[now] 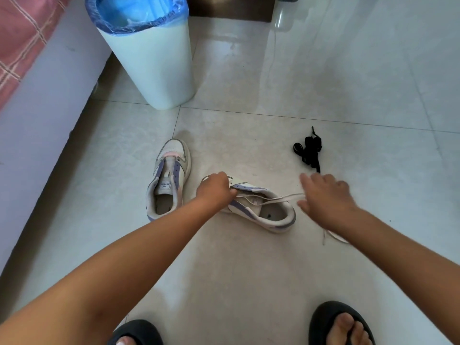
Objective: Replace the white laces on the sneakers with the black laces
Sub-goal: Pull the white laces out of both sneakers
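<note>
Two hands work: left hand (215, 189) grips the sneaker (261, 207) (front part); right hand (326, 197), fingers spread, pulls the white lace (281, 197) sideways.

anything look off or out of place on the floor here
Nothing damaged or spilled. The right sneaker lies tipped on its side with its white lace half pulled out, while the left sneaker stands upright, already laceless. The black laces sit in a tangled bundle.
</note>
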The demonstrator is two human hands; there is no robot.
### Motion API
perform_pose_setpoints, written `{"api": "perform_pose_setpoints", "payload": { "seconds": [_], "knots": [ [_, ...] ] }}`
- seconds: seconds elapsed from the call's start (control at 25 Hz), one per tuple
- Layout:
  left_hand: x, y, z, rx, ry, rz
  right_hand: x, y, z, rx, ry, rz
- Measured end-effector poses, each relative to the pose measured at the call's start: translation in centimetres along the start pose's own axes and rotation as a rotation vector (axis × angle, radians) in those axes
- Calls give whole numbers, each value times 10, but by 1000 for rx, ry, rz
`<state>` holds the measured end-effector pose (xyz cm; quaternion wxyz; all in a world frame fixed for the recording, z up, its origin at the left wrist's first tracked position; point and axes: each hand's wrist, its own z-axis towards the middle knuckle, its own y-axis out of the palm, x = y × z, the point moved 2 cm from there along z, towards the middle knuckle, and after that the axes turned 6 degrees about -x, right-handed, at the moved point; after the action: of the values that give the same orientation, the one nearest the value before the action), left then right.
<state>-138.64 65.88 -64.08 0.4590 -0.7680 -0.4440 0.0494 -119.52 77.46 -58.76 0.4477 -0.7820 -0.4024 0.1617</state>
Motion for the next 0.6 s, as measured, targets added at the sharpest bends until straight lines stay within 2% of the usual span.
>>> {"api": "perform_pose_setpoints", "payload": {
  "seconds": [0.08, 0.16, 0.32, 0.4, 0.6],
  "knots": [
    [4, 3, 2, 12, 11, 54, -30, 15, 3, 5, -188, 78],
    [5, 1, 7, -8, 10, 118, -54, 25, 7, -8, -296, 147],
    [8, -3, 13, -107, 51, 249, -68, 26, 26, 71, -331, 139],
    [5, -6, 12, -132, 88, 221, -73, 28, 31, 76, -343, 164],
    [-3, -19, 3, -51, 165, 85, -65, 32, 35, 97, -291, 215]
  ]
}}
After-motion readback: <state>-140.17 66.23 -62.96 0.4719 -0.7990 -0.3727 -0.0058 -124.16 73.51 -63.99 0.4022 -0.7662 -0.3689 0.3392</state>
